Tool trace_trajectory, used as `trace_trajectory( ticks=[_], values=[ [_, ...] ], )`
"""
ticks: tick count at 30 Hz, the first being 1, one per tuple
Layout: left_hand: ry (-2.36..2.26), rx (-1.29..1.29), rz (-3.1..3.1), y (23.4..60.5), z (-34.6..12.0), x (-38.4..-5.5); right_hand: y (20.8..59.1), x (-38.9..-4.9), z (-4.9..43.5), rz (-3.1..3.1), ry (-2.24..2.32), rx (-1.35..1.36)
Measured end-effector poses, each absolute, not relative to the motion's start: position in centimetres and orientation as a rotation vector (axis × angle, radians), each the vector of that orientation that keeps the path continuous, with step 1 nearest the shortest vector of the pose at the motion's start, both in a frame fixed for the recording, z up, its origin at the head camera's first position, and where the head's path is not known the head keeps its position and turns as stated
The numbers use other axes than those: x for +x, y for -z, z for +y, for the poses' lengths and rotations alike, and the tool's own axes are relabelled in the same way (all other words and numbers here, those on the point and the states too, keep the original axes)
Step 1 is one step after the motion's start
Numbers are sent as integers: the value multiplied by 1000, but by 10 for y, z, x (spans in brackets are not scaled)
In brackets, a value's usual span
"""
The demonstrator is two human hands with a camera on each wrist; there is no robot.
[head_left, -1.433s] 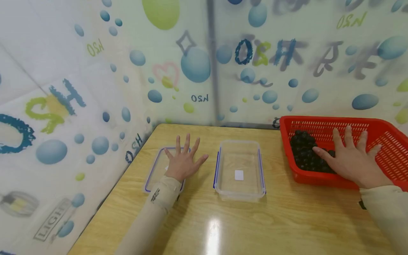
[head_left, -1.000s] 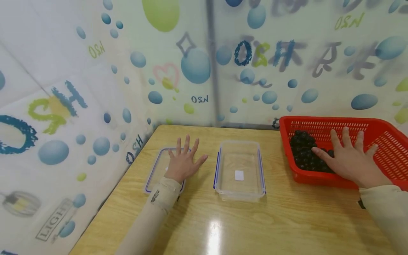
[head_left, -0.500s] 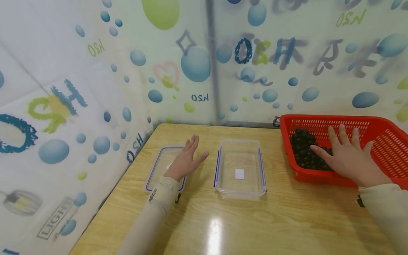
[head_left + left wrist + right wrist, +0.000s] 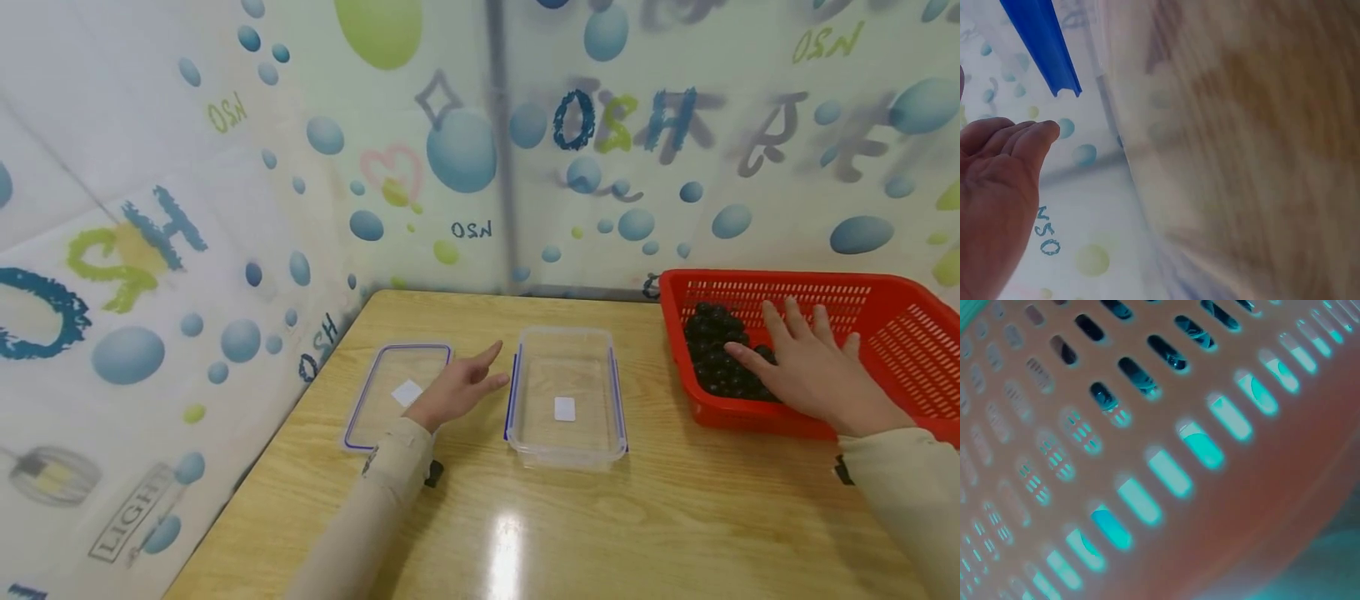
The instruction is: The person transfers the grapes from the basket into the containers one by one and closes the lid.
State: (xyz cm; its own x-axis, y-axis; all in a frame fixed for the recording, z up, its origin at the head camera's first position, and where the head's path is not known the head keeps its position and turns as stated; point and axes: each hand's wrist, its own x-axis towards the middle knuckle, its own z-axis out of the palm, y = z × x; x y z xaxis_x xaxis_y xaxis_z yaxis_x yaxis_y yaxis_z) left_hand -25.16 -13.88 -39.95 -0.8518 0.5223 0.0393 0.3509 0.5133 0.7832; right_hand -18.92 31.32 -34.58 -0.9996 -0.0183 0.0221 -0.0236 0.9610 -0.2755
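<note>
My left hand (image 4: 457, 390) hovers between the flat lid (image 4: 360, 392) and a clear plastic food box (image 4: 566, 367), index finger pointing forward and thumb near the box's left side. Nothing is held. In the left wrist view the left hand's fingers (image 4: 1036, 142) bend slightly, just below a blue locking clip (image 4: 1044, 47). My right hand (image 4: 821, 375) spreads its fingers over the red basket (image 4: 765, 421); the thumb overlaps a heap of black grapes (image 4: 716, 350). The right wrist view is filled by the basket's slotted wall (image 4: 1166, 425), with the right hand out of sight.
The wooden table (image 4: 592, 533) carries the box, lid and basket. A printed curtain (image 4: 637, 167) rises right behind its far edge and along its left side. White labels lie on the lid and in the box.
My left hand has turned and moved right, off the lid toward the box, its spread fingers drawing together. My right hand has slid slightly left over the basket, still spread.
</note>
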Motion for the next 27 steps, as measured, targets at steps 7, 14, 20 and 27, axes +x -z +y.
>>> trace_trajectory(
  ticks=[7, 14, 20, 27],
  values=[
    [-1205, 699, 2535, 400, -132, -249, 346, -196, 310, -3139, -465, 60],
    [-1138, 713, 2533, 398, -131, -250, 344, -200, 311, -3200, -482, 76],
    [-1143, 732, 2510, 398, -129, -252, 345, -204, 307, -3229, -490, 100],
    [-1199, 766, 2452, 397, -126, -252, 348, -212, 303, -3283, -519, 110]
  ],
)
